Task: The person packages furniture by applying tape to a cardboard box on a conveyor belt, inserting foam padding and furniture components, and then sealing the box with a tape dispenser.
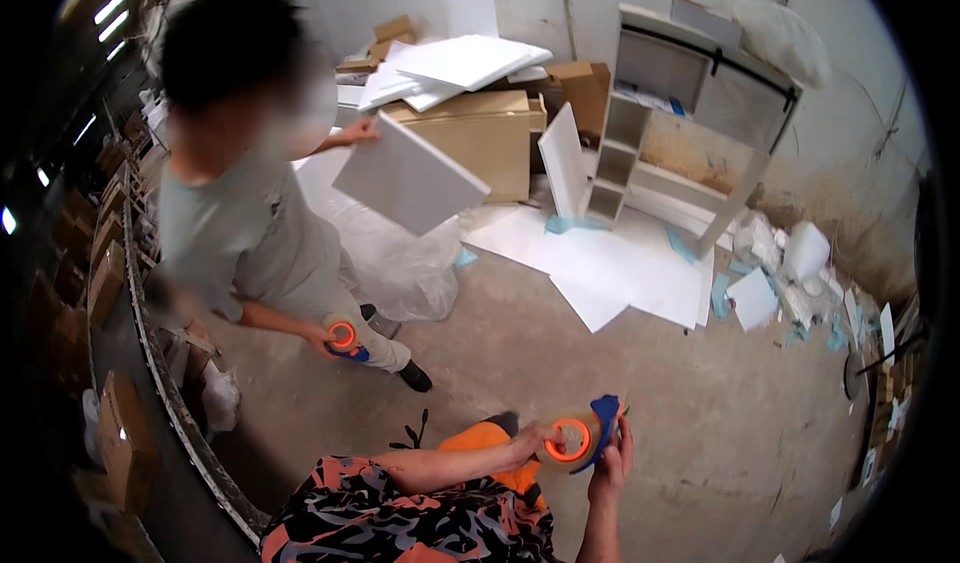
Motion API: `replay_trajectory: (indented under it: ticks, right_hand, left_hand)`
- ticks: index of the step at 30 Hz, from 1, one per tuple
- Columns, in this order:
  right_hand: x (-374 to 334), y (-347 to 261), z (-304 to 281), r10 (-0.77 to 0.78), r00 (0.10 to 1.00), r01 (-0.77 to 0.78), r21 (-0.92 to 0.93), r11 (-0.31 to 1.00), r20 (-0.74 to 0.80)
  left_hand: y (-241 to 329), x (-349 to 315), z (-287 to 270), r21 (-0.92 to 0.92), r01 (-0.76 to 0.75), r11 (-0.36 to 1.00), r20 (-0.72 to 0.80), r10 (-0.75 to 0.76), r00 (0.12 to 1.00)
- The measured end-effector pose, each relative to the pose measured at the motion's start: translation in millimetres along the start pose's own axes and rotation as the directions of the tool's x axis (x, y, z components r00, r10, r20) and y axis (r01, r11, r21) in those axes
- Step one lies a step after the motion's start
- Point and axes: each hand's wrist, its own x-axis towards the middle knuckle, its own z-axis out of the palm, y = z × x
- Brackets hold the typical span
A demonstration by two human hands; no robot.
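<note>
In front of my body I hold a tape dispenser (606,421) with a blue frame, an orange hub and a roll of tape. My left hand (532,445) grips it at the roll side, its fingers by the orange ring. On the other side my right hand (612,460) is closed round the blue frame, its fingers pointing up. What the fingertips press on is partly hidden.
At the left a co-worker (250,223) carries a white panel (410,178) and another tape dispenser (342,336). White boards lie on a large carton (480,143). A white shelf cabinet (625,133) stands by the wall, with foam scraps (752,298) at the right and a conveyor edge (165,383) at the left.
</note>
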Motion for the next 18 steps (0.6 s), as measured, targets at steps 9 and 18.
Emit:
replay_trajectory:
  ticks: [9,18]
  right_hand:
    - [158,-4,-35,-0.133,0.967,-0.027,-0.607,0.794,-0.217]
    - [262,-73,-75,-0.369,0.781,-0.167,-0.738,0.653,-0.504]
  left_hand:
    - [50,162,27,-0.213,0.116,0.970,-0.034,-0.125,0.992]
    - [183,306,139,0.208,0.193,0.959,0.341,-0.256,0.905]
